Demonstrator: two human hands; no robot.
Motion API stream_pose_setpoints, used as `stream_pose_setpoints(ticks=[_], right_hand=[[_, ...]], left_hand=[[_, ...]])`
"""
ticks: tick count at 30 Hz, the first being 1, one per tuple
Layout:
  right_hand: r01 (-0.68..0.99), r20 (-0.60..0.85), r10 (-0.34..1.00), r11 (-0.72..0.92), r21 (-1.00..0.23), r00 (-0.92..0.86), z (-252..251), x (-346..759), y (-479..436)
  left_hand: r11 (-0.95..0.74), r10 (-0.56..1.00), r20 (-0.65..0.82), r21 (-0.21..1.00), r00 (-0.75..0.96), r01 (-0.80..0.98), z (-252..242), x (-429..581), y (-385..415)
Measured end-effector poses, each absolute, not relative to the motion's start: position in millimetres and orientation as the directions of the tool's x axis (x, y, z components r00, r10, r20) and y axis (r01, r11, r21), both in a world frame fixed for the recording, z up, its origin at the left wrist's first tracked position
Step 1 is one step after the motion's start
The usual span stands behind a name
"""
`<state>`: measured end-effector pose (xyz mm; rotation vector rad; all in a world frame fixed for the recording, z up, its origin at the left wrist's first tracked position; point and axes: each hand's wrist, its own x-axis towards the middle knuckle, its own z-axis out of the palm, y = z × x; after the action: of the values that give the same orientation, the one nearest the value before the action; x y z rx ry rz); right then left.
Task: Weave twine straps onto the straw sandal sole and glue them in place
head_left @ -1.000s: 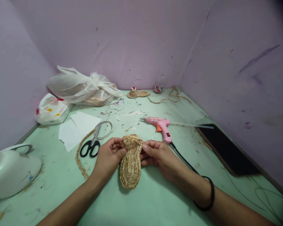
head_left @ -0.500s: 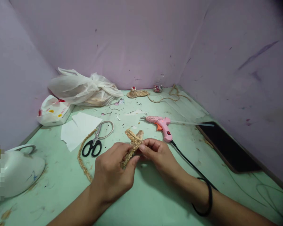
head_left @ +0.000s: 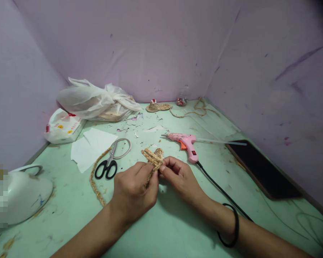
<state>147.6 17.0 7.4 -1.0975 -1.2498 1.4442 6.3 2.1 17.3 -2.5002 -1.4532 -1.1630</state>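
Note:
Between my hands is a small braided straw piece (head_left: 156, 157), with a crossing band of braid at its far end, like a miniature slipper. My left hand (head_left: 136, 186) is closed around its near part, covering much of it. At its right edge, the thumb and fingers of my right hand (head_left: 176, 175) pinch the braid. A length of braided straw cord (head_left: 93, 179) runs out from behind my left hand toward the scissors (head_left: 107, 165), which have black handles. To the right of the straw piece lies a pink glue gun (head_left: 185, 141) with a clear glue stick in it.
A small straw slipper with beads (head_left: 158, 107) and a clear jar of beads (head_left: 181, 101) stand at the back. White paper (head_left: 91, 147), a plastic bag (head_left: 97, 100) and a tissue packet (head_left: 63, 125) lie left. A black phone or tablet (head_left: 263, 168) lies right; a white lamp-like object (head_left: 29, 197) is near left.
My left hand has turned and closed more over the near part of the straw piece. The band's loose end has shifted slightly, and the view has moved a little.

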Motion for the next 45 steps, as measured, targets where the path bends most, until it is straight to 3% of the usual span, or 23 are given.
stream_pose_setpoints(ticks=[11, 16, 21, 25, 27, 31, 36, 40, 45], right_hand=[[-0.169, -0.065, 0.981, -0.097, -0.981, -0.184, 4.5, 146.4, 16.7], [-0.362, -0.166, 0.964, -0.234, -0.903, -0.209, 0.4, 146.6, 16.1], [-0.541, -0.287, 0.927, -0.374, -0.753, -0.242, -2.5, 151.3, 22.9], [-0.453, -0.308, 0.935, -0.355, -0.818, -0.175, -5.1, 155.0, 28.2], [-0.385, -0.293, 0.949, -0.315, -0.868, -0.116, -7.2, 156.0, 30.1], [-0.334, -0.306, 0.95, -0.311, -0.89, -0.07, -8.9, 157.7, 33.9], [-0.337, -0.329, 0.939, -0.342, -0.877, -0.098, -4.3, 159.3, 35.4], [-0.348, -0.355, 0.93, -0.367, -0.863, -0.1, -2.6, 158.4, 32.4], [-0.43, -0.407, 0.9, -0.432, -0.792, -0.155, -1.9, 160.2, 30.6]], left_hand=[[-0.538, 0.77, 0.581, 0.369, 0.264, 0.758, 14.4, 7.1, 1.6], [-0.523, 0.799, 0.547, 0.427, 0.249, 0.738, 12.1, 7.6, 1.9], [-0.48, 0.874, 0.393, 0.601, 0.286, 0.639, 15.3, 9.6, 2.6], [-0.446, 0.893, 0.315, 0.713, 0.322, 0.541, 18.9, 6.7, 1.2], [-0.369, 0.929, 0.299, 0.747, 0.216, 0.553, 18.5, 1.7, 2.2], [-0.04, 0.984, 0.142, 0.759, -0.106, 0.65, 9.7, -10.9, 13.2], [0.156, 0.986, -0.123, 0.918, -0.112, 0.364, -1.3, -12.2, 27.3], [0.315, 0.949, -0.312, 0.943, -0.048, 0.104, 7.2, -5.0, 23.1], [0.313, 0.95, -0.313, 0.949, -0.013, -0.028, 15.9, -2.5, 15.8]])
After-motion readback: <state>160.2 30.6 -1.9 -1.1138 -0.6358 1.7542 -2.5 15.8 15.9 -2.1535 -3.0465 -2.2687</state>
